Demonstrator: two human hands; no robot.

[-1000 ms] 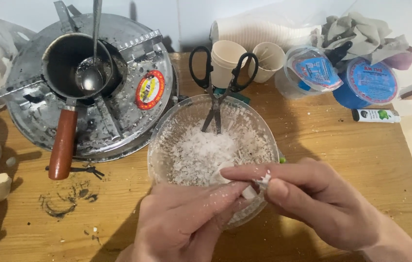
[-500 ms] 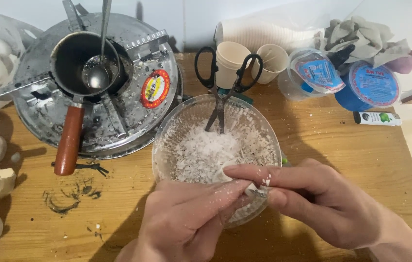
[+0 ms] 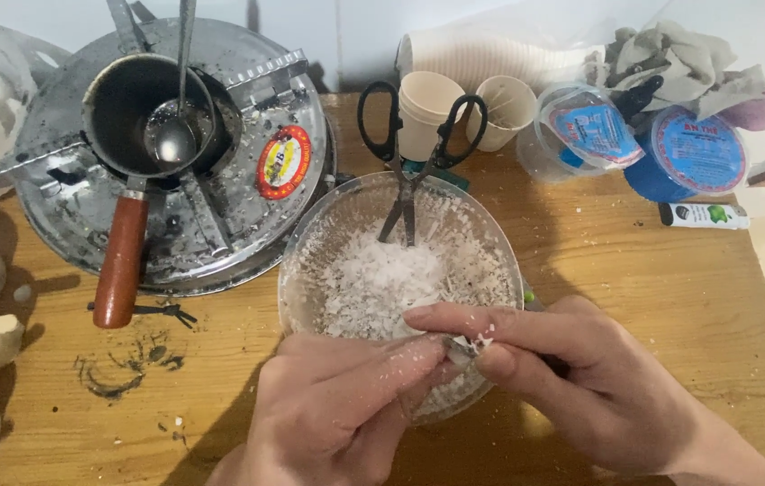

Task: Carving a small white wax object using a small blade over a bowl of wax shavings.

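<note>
Wooden worktop [image 3: 634, 297] seen from the head camera, scattered with white crumbs and dark scorch marks. Both hands meeting over the near rim of a clear bowl [image 3: 310, 270] of white shredded flakes [image 3: 373, 283]: left hand [image 3: 337, 414] and right hand [image 3: 580, 378], fingers [image 3: 454, 319] pinched narrow on a small white scrap [image 3: 477, 340], dusted with the same flakes. Apparently mid-step, picking or peeling a bit apart above the bowl; next move likely needing a steady pinch and a clean pull. Black-handled scissors [image 3: 405, 171] propped in the bowl. Behind: metal stove [image 3: 247, 234] carrying a small pot [image 3: 144, 112] with ladle [image 3: 175, 117], paper cups [image 3: 463, 108], lidded tubs [image 3: 643, 135], rags, pale wall.
</note>
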